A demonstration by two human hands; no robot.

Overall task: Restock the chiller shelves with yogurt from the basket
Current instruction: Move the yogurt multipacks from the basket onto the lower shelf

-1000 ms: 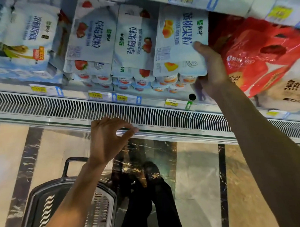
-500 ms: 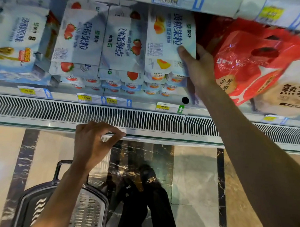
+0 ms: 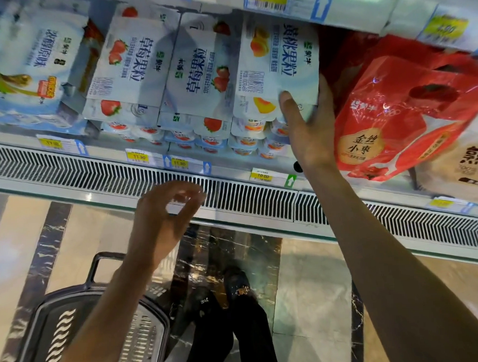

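At upper centre, the peach yogurt pack (image 3: pixel 276 71) is gripped by the right hand (image 3: pixel 309 135); the neighbouring red bag (image 3: pixel 392 116) could be dislodged. The left hand (image 3: pixel 163 224) appears loosely curled, empty.

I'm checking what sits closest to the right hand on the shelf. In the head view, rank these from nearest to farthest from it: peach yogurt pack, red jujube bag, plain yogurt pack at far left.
1. Peach yogurt pack: touching the right hand.
2. Red jujube bag: just right of it.
3. Plain yogurt pack: far left of the shelf.
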